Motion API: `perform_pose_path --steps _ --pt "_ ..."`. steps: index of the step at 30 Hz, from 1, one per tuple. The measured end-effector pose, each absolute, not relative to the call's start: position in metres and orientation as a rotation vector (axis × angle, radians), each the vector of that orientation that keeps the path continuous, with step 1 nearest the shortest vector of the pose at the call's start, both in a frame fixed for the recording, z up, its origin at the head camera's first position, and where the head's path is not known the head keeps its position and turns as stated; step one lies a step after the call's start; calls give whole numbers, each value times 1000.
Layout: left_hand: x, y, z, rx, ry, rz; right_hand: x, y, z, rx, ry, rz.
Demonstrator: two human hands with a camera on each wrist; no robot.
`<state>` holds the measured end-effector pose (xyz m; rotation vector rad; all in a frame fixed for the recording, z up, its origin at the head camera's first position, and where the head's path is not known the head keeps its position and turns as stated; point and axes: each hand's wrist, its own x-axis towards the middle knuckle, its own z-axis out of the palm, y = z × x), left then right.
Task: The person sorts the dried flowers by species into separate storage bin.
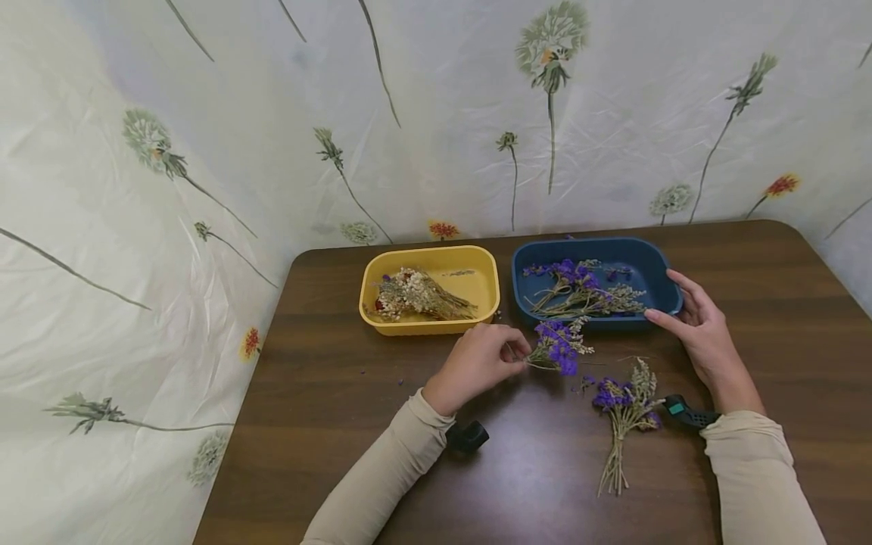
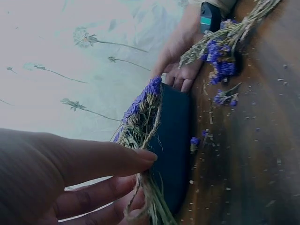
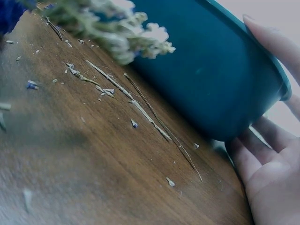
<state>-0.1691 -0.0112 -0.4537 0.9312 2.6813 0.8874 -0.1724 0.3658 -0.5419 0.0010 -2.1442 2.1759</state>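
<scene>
My left hand [image 1: 479, 365] pinches the stems of a small bunch of purple and pale dried flowers [image 1: 560, 346], held just in front of the blue tray. Twine [image 2: 144, 185] is looped round those stems in the left wrist view. My right hand [image 1: 705, 341] grips the right end of the blue tray [image 1: 580, 324], thumb at the near corner and fingers round the side. Inside the tray lie more purple dried flowers [image 1: 575, 274]. Another purple and pale bunch [image 1: 623, 412] lies on the table in front of it, stems toward me.
A yellow tray [image 1: 431, 328] holding a whitish dried bunch [image 1: 422, 294] stands left of the blue one. Thin stem pieces [image 3: 140, 110] and petal crumbs are scattered on the brown table [image 1: 327, 424]. Flower-patterned fabric [image 1: 436, 151] hangs behind the table.
</scene>
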Motion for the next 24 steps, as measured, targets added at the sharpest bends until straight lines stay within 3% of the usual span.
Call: perform_pose_path --steps 24 --pt "-227 26 -430 926 2715 1007 -173 364 -542 4 -2110 2180"
